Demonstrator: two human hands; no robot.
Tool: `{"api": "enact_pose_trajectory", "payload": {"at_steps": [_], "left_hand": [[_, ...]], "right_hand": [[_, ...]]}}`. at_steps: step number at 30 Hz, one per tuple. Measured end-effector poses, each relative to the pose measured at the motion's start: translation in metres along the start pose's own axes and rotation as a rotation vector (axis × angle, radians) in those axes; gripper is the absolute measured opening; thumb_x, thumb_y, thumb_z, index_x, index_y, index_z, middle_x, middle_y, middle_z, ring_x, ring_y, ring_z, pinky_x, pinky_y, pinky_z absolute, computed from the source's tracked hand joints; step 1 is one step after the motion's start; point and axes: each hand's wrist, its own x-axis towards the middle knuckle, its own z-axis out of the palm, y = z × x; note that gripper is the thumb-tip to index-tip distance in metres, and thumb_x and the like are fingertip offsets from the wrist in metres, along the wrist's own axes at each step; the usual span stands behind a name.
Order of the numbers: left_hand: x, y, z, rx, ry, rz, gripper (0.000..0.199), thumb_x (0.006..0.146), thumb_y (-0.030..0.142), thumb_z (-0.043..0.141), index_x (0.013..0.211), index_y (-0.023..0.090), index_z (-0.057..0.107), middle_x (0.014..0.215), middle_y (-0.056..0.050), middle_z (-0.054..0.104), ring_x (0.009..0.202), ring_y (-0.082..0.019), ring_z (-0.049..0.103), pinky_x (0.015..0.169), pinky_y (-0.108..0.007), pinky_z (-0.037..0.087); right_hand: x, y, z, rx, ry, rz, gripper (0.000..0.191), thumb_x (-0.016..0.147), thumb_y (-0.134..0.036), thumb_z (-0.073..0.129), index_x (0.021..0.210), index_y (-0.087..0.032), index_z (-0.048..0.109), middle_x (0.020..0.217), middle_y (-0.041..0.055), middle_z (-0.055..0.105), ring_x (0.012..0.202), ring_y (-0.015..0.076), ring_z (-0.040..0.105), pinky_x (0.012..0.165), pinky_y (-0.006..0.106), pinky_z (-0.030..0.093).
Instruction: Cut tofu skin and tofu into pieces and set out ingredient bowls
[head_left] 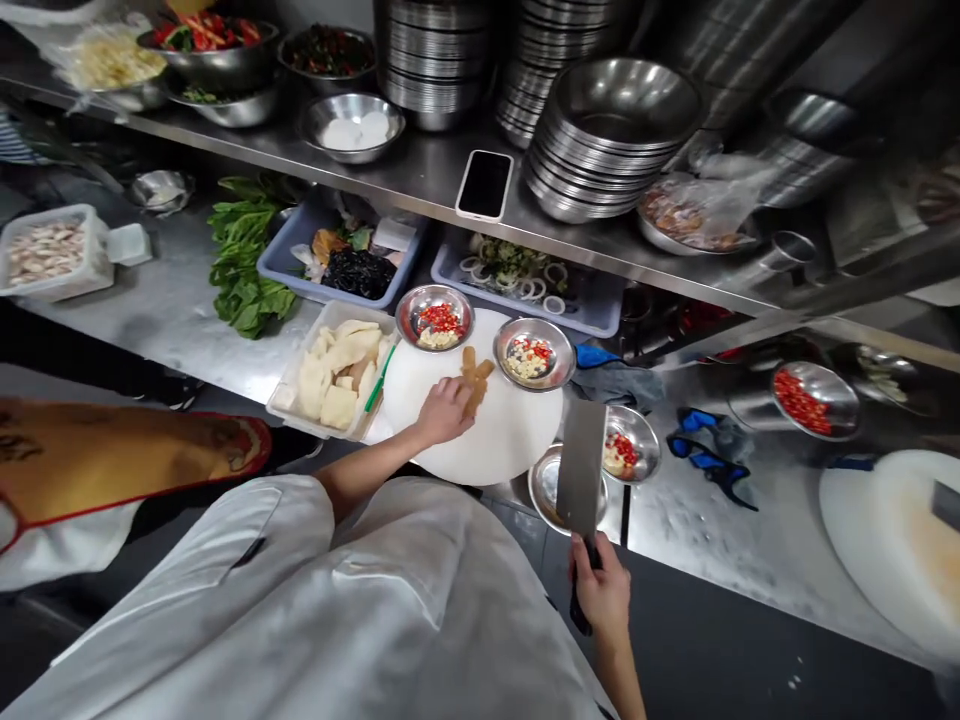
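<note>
On the round white cutting board (510,440), my left hand (446,412) curls its fingers over the near side of some brown food pieces (474,375), whose kind I cannot make out. My right hand (604,590) grips a cleaver (581,465) by its black handle, the broad blade pointing away from me, right of the board. Under and beside the blade are a steel bowl (546,490) and another bowl (641,440) with chopped red chilli and garlic. Two more bowls of chilli and garlic, a left one (409,320) and a right one (502,365), stand at the board's far edge.
Left of the board is a tub (285,400) of pale food chunks; behind it, blue trays (266,265) and leafy greens (251,255). A steel shelf (420,185) holds stacked bowls (600,150) and a phone (485,187). A person in a yellow apron (135,450) is at left.
</note>
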Motion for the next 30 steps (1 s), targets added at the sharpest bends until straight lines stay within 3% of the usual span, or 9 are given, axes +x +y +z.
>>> {"api": "enact_pose_trajectory", "payload": {"at_steps": [3, 8, 11, 16, 20, 23, 25, 27, 30], "left_hand": [[0.014, -0.003, 0.01, 0.105, 0.01, -0.188, 0.079, 0.089, 0.046, 0.07, 0.158, 0.019, 0.043, 0.169, -0.024, 0.028, 0.151, -0.048, 0.031, 0.116, -0.06, 0.035], [0.067, -0.001, 0.02, 0.037, -0.052, -0.147, 0.067, 0.094, 0.028, 0.06, 0.158, 0.023, 0.043, 0.174, -0.02, 0.017, 0.159, -0.044, 0.016, 0.12, -0.059, 0.03], [0.083, -0.018, 0.008, -0.008, -0.119, -0.048, 0.066, 0.091, 0.031, 0.065, 0.154, 0.019, 0.049, 0.171, -0.022, 0.023, 0.158, -0.043, 0.021, 0.121, -0.058, 0.031], [0.068, -0.026, -0.024, 0.008, -0.194, 0.158, 0.05, 0.087, 0.029, 0.068, 0.136, 0.019, 0.064, 0.152, -0.018, 0.051, 0.143, -0.036, 0.046, 0.114, -0.05, 0.042], [0.088, 0.008, -0.095, 0.083, -0.044, 0.405, 0.024, 0.098, 0.026, 0.053, 0.105, 0.019, 0.075, 0.112, -0.013, 0.071, 0.109, -0.028, 0.065, 0.098, -0.043, 0.052], [0.156, 0.058, -0.188, 0.141, 0.327, 0.573, 0.031, 0.103, 0.027, 0.046, 0.114, 0.016, 0.073, 0.114, -0.015, 0.071, 0.111, -0.029, 0.062, 0.097, -0.043, 0.051], [0.213, 0.096, -0.25, 0.233, 0.459, 0.599, 0.034, 0.101, 0.025, 0.052, 0.128, 0.011, 0.067, 0.128, -0.017, 0.068, 0.121, -0.029, 0.059, 0.104, -0.045, 0.046], [0.265, 0.128, -0.296, 0.393, 0.355, 0.569, 0.038, 0.097, 0.02, 0.06, 0.131, 0.004, 0.065, 0.129, -0.017, 0.07, 0.12, -0.026, 0.059, 0.107, -0.043, 0.044], [0.319, 0.155, -0.326, 0.712, -0.086, 0.531, 0.027, 0.089, 0.009, 0.067, 0.114, 0.003, 0.07, 0.111, -0.009, 0.078, 0.086, -0.016, 0.058, 0.093, -0.031, 0.049]], "right_hand": [[0.007, -0.012, 0.012, 0.132, -0.155, 0.021, 0.053, 0.086, -0.076, 0.059, 0.072, -0.025, 0.053, 0.052, -0.0011, 0.058, 0.046, 0.0174, 0.054, 0.051, 0.029, 0.042], [0.022, -0.035, 0.04, 0.451, -0.411, 0.16, 0.055, 0.078, -0.076, 0.07, 0.074, -0.025, 0.049, 0.053, -0.0047, 0.055, 0.036, 0.0142, 0.047, 0.039, 0.027, 0.036], [0.023, -0.041, 0.048, 0.516, -0.407, 0.186, 0.056, 0.076, -0.077, 0.071, 0.076, -0.025, 0.05, 0.052, -0.0056, 0.054, 0.034, 0.0133, 0.046, 0.037, 0.025, 0.034], [0.011, -0.039, 0.053, 0.388, -0.298, 0.083, 0.052, 0.085, -0.076, 0.063, 0.078, -0.024, 0.057, 0.053, -0.0028, 0.054, 0.039, 0.0157, 0.049, 0.041, 0.027, 0.042], [0.006, -0.031, 0.064, 0.222, -0.122, -0.069, 0.048, 0.09, -0.071, 0.059, 0.085, -0.024, 0.068, 0.059, 0.0035, 0.062, 0.057, 0.024, 0.063, 0.05, 0.031, 0.051], [0.004, -0.03, 0.076, 0.15, 0.005, -0.161, 0.048, 0.094, -0.069, 0.055, 0.092, -0.024, 0.072, 0.074, 0.0078, 0.072, 0.075, 0.0278, 0.071, 0.061, 0.033, 0.057], [0.002, -0.031, 0.082, 0.11, 0.065, -0.212, 0.049, 0.096, -0.067, 0.052, 0.099, -0.023, 0.073, 0.089, 0.0114, 0.077, 0.087, 0.0297, 0.074, 0.073, 0.035, 0.06], [-0.001, -0.033, 0.085, 0.069, 0.095, -0.243, 0.048, 0.098, -0.062, 0.049, 0.105, -0.022, 0.074, 0.1, 0.0147, 0.078, 0.094, 0.0306, 0.074, 0.082, 0.037, 0.06], [-0.004, -0.036, 0.087, 0.02, 0.076, -0.246, 0.044, 0.1, -0.054, 0.046, 0.106, -0.02, 0.073, 0.097, 0.016, 0.078, 0.091, 0.0299, 0.074, 0.081, 0.036, 0.058]]}}
